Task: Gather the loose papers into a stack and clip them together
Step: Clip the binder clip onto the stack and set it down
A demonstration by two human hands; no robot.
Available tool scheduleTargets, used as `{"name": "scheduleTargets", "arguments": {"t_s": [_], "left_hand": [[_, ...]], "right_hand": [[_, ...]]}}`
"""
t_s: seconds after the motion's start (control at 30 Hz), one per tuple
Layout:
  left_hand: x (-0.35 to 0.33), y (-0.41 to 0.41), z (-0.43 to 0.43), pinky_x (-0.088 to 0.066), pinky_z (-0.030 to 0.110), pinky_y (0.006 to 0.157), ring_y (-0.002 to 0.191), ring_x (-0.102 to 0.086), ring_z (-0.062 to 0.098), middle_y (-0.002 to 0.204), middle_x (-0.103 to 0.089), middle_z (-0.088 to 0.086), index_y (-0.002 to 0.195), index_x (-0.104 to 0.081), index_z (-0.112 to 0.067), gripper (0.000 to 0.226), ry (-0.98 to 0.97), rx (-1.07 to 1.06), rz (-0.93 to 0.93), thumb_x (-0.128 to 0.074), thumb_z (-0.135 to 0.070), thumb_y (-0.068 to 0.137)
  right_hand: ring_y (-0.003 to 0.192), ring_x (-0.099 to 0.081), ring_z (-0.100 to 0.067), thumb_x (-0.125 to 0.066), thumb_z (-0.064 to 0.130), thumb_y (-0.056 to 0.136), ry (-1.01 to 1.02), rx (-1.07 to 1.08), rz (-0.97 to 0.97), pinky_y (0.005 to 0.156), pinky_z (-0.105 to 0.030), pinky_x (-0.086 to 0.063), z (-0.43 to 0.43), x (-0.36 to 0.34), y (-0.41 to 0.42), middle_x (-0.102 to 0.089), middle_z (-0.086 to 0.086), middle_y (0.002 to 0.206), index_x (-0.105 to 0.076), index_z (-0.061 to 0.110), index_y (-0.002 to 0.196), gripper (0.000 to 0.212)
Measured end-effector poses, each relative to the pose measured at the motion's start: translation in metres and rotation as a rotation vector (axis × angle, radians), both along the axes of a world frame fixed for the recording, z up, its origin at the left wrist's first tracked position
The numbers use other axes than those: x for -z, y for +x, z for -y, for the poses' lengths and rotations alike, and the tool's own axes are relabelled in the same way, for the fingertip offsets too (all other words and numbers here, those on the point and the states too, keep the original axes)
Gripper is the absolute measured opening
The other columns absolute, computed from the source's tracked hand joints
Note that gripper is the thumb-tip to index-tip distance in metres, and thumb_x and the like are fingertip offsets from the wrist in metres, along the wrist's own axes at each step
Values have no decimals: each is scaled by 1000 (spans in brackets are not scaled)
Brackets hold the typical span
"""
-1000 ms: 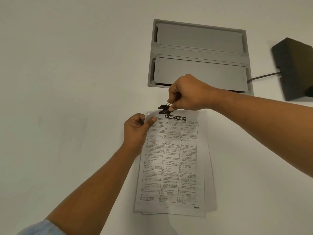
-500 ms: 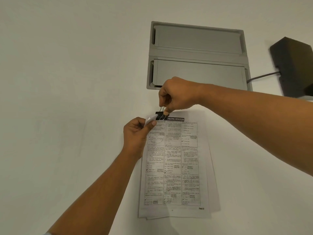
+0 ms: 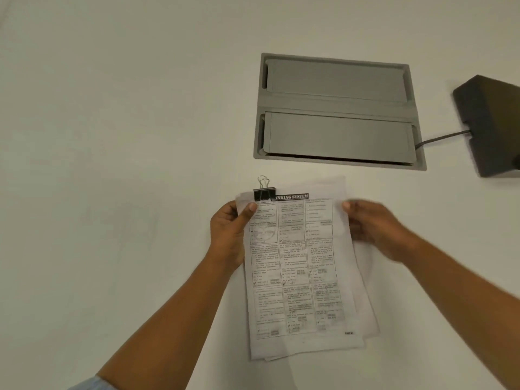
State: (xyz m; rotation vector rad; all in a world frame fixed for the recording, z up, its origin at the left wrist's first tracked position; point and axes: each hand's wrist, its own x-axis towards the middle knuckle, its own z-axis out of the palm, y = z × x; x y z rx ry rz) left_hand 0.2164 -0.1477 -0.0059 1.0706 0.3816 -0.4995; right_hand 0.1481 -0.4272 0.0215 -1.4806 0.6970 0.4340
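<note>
A stack of printed papers (image 3: 295, 266) lies on the white table, its top sheet headed "Banking System". A black binder clip (image 3: 264, 192) with wire handles sits clamped on the stack's top left corner. My left hand (image 3: 229, 235) grips the stack's upper left edge, thumb on top just below the clip. My right hand (image 3: 374, 229), blurred by motion, holds the upper right edge with the thumb on the paper. The lower sheets fan out slightly at the right and bottom.
A grey recessed cable box (image 3: 337, 111) with two lids is set into the table (image 3: 112, 164) just beyond the papers. A black device (image 3: 492, 122) with a cable stands at the right edge.
My right hand let go of the binder clip, which now stays clamped on the corner, and moved right to the stack's upper right edge. My left hand stayed on the left edge.
</note>
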Motion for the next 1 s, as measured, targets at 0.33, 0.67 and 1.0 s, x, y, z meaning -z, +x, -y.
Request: {"name": "scheduleTargets", "arguments": {"t_s": [0.33,0.67,1.0], "left_hand": [[-5,-34,10,-62,26,71,89,-77,17,97,-78,-1,105,-67,-25,9,474,113,127,-64,-27,97],[-16,-67,-6,-51,37,97,116,-60,26,132,-53,10,140,-50,-5,56,1098,214,214,-66,-31,94],[-22,-65,-10,-47,33,101,118,-60,25,128,-62,11,142,-49,-5,49,1005,235,288,-64,-16,96]], "right_hand": [[98,-74,-15,-60,17,97,25,408,144,72,-18,-57,-49,25,-62,-78,0,106,-72,13,111,19],[77,-62,-11,-74,21,86,-753,146,75,72,-17,-44,-49,12,-56,-64,14,80,-74,12,107,22],[71,-60,-10,-76,19,82,-790,68,-4,68,-21,-45,-57,10,-85,-63,11,75,-67,15,108,27]]}}
